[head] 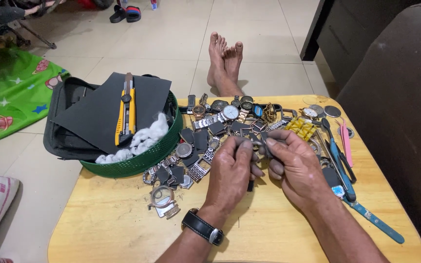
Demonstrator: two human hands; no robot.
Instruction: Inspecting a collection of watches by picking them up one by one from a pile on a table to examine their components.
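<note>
My left hand and my right hand meet over the middle of a low wooden table. Between their fingertips they pinch a small dark watch part; its exact shape is hidden by the fingers. A thin dark tool sticks down below my left palm. A black-strapped wristwatch sits on my left wrist. Just beyond the hands lies a heap of watches and metal bracelets, with dark square pieces among them.
A green basket at the table's left holds dark sheets, a yellow utility knife and white cotton. Blue-handled pliers, a pink tool and a yellow part lie at the right. My bare feet rest on the tiled floor beyond.
</note>
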